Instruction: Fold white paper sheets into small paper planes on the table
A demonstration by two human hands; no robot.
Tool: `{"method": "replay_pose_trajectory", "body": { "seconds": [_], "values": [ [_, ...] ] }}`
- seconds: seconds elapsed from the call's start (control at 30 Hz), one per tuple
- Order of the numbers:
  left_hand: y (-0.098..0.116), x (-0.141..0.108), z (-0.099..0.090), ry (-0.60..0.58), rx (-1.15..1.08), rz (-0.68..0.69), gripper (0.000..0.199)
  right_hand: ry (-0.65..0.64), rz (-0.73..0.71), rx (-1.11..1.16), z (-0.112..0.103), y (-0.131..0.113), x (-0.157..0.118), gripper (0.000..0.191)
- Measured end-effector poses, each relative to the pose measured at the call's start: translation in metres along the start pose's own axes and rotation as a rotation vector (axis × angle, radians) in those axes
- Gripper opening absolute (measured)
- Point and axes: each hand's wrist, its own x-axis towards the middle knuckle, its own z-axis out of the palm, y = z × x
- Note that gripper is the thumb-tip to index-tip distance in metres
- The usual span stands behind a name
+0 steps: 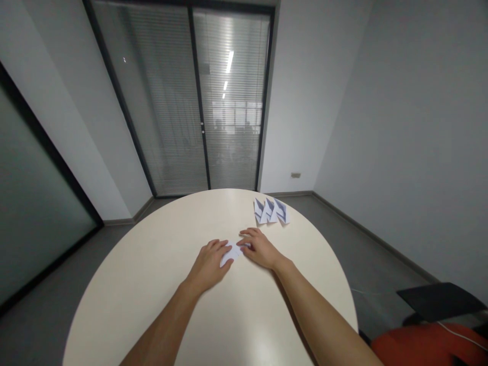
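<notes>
A small piece of folded white paper (231,253) lies on the table between my two hands. My left hand (212,262) holds its left side, the fingers over the upper edge and the thumb at the lower edge. At the right side, my right hand (261,247) has its bent fingers and thumb on the paper, partly covering it. Beyond my right hand, three folded white paper pieces (270,211) stand in a row near the far edge, with pointed corners and bluish shaded insides.
The round cream table (160,284) has a curved edge all around. A red chair seat (423,345) with a black part (442,300) above it stands at the lower right. Behind the table is a glass door (232,152) with blinds.
</notes>
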Motion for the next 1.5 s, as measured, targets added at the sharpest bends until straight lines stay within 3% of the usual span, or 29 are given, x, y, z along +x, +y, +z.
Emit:
{"method": "replay_pose_trajectory", "body": {
  "seconds": [0.17,0.57,1.1,1.5],
  "values": [
    [0.0010,-0.0002,-0.0005,0.011,-0.008,-0.003,0.039,-0.095,-0.054,0.083,-0.0025,-0.0063,0.0016,0.028],
    [-0.0011,0.0012,0.0016,0.002,0.023,0.004,0.039,-0.124,-0.035,0.108,-0.0075,-0.0049,-0.0001,0.029],
    [0.0018,0.0026,-0.0039,-0.007,0.038,0.033,0.037,-0.093,-0.024,0.160,-0.0020,-0.0030,0.0026,0.022],
    [0.0065,0.0031,-0.0068,0.041,0.006,0.043,0.034,-0.091,-0.052,0.199,-0.0033,-0.0037,0.0029,0.028]
  ]
}}
